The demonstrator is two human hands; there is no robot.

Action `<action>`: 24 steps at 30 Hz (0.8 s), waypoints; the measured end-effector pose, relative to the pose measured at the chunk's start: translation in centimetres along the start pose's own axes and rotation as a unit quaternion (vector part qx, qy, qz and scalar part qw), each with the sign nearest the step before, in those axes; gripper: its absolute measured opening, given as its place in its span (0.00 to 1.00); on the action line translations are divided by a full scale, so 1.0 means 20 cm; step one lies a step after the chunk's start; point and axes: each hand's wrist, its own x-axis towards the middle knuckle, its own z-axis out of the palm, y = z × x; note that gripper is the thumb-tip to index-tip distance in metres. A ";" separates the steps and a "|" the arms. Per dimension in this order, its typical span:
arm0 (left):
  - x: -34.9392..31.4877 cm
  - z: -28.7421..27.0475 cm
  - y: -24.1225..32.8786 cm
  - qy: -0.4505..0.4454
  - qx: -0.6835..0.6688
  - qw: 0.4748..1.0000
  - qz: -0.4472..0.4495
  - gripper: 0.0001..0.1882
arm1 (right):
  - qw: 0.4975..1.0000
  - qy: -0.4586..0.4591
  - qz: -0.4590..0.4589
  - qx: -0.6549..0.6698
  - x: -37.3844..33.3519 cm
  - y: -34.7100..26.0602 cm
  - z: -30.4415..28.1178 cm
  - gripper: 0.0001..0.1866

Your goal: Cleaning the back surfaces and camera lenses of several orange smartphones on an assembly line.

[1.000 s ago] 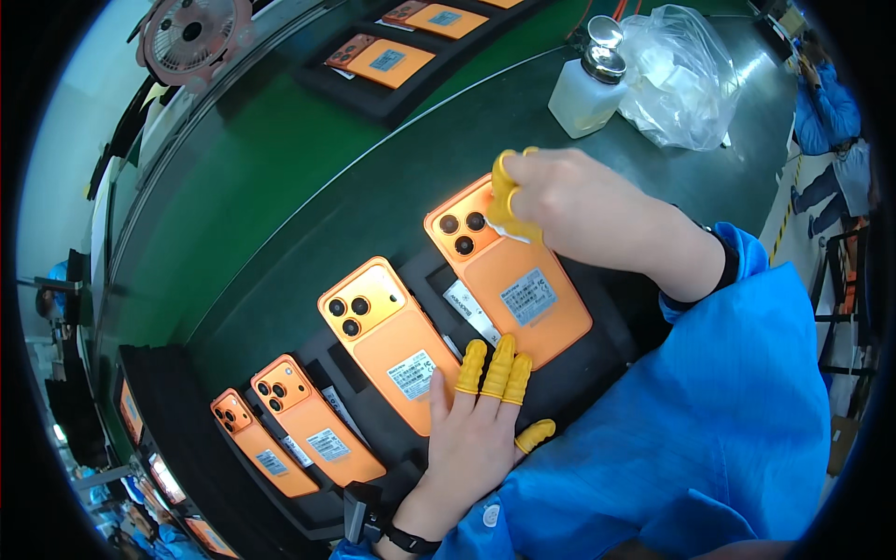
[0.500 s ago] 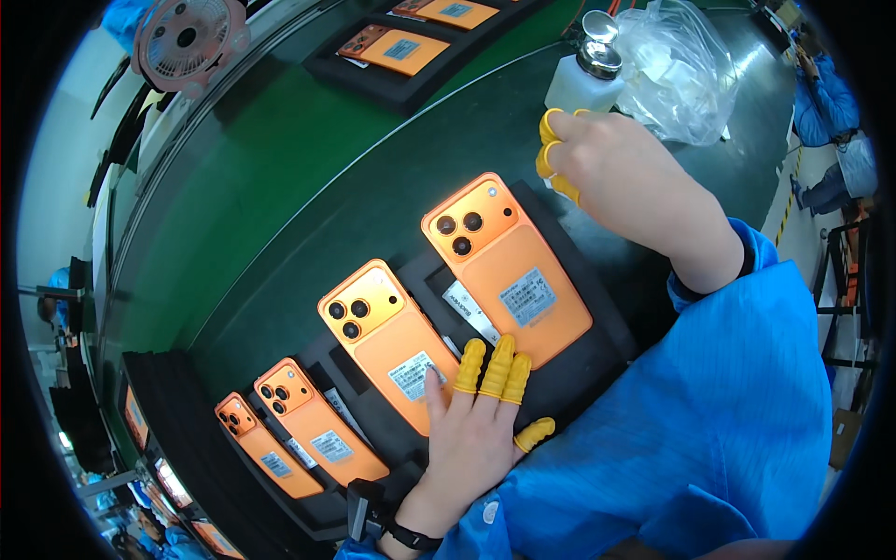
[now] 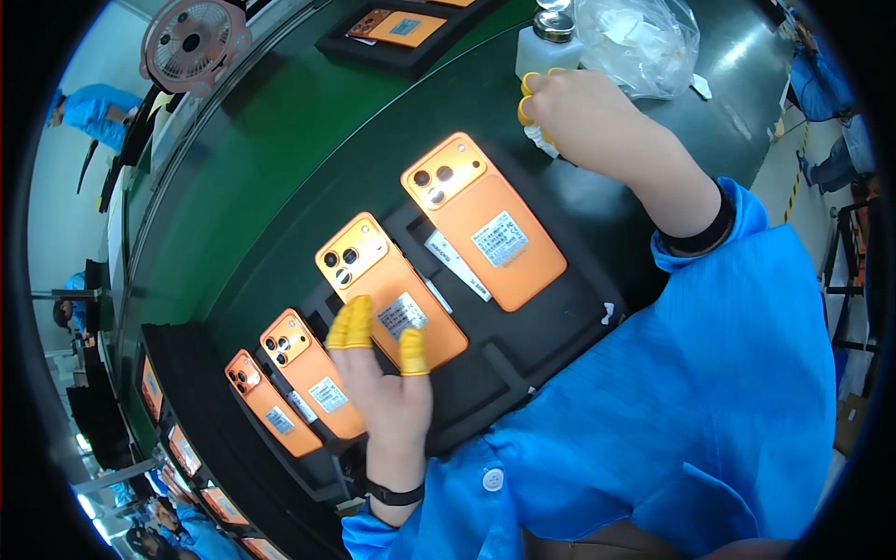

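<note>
Head view: left hand (image 3: 383, 383) open, thumb parted from fingers, right over an orange phone (image 3: 432, 322) lying in the black tray (image 3: 555, 327); contact, can't tell! Right hand (image 3: 581, 110), curled around a white wipe (image 3: 539, 140), hangs near the white bottle (image 3: 544, 54).

Crumpled white wad (image 3: 539, 140) was mostly hidden by right hand (image 3: 571, 110). Left hand (image 3: 383, 385) blocked part of one orange triple-lens phone (image 3: 434, 331); print on its white label (image 3: 401, 315) was too small to read. Top edge cropped silver-capped white bottle (image 3: 541, 56) and clear plastic bag (image 3: 644, 47).
</note>
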 end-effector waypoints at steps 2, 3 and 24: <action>-0.03 -0.07 -0.02 0.006 0.062 0.998 -0.031 0.25 | 0.997 0.073 -0.001 0.007 -0.06 0.05 0.03 0.12; -0.05 -0.11 -0.02 0.002 0.121 0.992 -0.030 0.25 | 0.997 0.073 -0.001 0.005 -0.10 0.06 0.02 0.12; -0.32 -0.08 -0.06 -0.061 0.128 0.990 -0.011 0.27 | 0.965 0.047 -0.020 0.255 -0.42 -0.17 0.06 0.21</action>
